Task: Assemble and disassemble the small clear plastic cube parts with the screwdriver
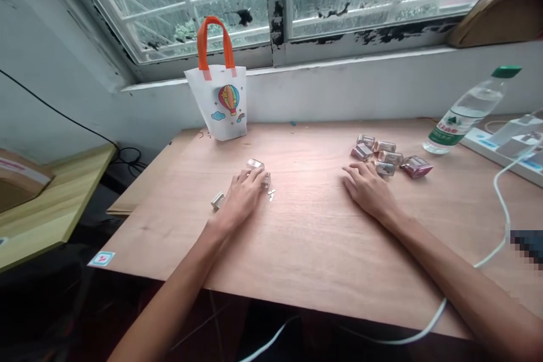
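Observation:
My left hand (242, 195) lies palm down on the table, fingers stretched forward and a little apart. Under and beside its fingertips are two small clear-sided blocks, one block (255, 164) ahead of them and another block (267, 180) at their right; whether they are touched is hard to see. A third small block (218, 201) sits left of the wrist. Two tiny pale flat pieces (271, 194) lie to the right. My right hand (368, 188) rests with fingers spread, holding nothing visible, at the near edge of a cluster of small shiny wrapped blocks (389, 158).
A white bag (220, 107) with orange handles stands at the table's back left. At the right are a water bottle (462, 113), a white power strip (509, 153) and a white cable (500, 192) running under my right forearm. The wooden table (305, 249) borders a windowed wall.

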Demonstrator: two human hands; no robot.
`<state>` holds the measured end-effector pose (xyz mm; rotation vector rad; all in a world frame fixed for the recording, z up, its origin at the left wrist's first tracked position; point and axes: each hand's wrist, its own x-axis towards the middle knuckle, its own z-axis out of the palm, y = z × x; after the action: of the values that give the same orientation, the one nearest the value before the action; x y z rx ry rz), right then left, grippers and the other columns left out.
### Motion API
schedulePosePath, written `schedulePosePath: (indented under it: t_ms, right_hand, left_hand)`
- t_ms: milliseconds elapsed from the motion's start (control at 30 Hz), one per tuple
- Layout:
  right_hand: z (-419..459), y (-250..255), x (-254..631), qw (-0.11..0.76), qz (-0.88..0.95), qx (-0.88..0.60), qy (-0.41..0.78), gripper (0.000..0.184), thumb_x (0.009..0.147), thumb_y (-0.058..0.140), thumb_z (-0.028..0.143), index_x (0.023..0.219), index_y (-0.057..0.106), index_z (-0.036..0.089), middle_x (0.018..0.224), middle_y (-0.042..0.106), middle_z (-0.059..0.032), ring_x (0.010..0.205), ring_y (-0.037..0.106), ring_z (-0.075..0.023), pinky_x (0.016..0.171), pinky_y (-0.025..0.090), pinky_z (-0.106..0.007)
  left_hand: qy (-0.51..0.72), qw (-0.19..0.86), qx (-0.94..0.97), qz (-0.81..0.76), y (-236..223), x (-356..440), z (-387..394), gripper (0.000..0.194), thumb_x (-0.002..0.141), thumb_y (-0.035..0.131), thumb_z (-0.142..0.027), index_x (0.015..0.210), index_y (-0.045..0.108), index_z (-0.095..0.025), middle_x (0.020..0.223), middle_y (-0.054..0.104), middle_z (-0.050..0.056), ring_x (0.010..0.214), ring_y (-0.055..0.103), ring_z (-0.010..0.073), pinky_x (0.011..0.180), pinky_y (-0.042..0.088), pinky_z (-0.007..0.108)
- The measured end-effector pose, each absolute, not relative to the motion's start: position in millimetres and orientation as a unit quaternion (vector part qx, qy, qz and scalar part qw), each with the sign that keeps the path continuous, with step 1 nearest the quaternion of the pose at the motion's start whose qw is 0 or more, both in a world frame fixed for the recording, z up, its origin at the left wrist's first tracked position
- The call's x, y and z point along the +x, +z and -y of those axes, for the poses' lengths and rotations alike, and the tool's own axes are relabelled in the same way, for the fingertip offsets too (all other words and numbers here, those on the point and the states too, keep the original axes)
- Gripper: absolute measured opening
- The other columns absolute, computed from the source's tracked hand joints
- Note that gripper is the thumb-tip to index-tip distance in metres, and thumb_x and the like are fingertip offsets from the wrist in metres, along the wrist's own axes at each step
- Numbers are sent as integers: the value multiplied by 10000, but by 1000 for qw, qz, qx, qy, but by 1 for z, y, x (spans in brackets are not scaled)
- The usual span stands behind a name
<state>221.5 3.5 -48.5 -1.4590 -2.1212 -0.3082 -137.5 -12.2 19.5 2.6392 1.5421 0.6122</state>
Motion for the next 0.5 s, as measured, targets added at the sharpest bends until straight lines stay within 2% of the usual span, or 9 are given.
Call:
schedulePosePath:
  t_ms: [133, 300, 400, 500]
  right_hand:
    - [-2, -52, 219, 254, 784, -548, -147, 337, 1018, 404, 284, 1162, 668, 132, 1172, 645, -153, 1067, 570, -296, 963, 487, -439]
    - [-6, -50, 217, 246, 788, -542, -159, 294, 1007, 436, 268, 1082, 679, 121, 1094, 669, -142, 1015, 576, -282, 919, 474, -401]
    - [-16, -47, 211, 231, 791, -538, -178, 276, 998, 444, 238, 1048, 686, 114, 1050, 676, -150, 1001, 568, -294, 877, 449, -407]
    - [-32, -38, 193, 197, 808, -513, -213, 274, 989, 431, 172, 1050, 687, 94, 1083, 674, -177, 1004, 548, -311, 858, 418, -422]
  left_hand:
    - [183, 3, 864, -469, 22, -142, -1, 473, 924, 479, -85, 1347, 564, -280, 1382, 612, 93, 1286, 480, 321, 1046, 345, 468]
    - [255, 35, 817, -515, 42, -154, -9, 429, 963, 549, -282, 1387, 520, -227, 1333, 630, 114, 1275, 494, 306, 1096, 341, 470]
    - [357, 159, 751, -532, 54, -150, -8, 455, 997, 484, -398, 1418, 483, -225, 1326, 628, 110, 1239, 552, 271, 1072, 390, 433]
    - [462, 315, 665, -494, 55, -122, -2, 448, 1021, 379, -461, 1367, 513, -210, 1186, 686, 95, 1029, 642, 219, 934, 473, 364]
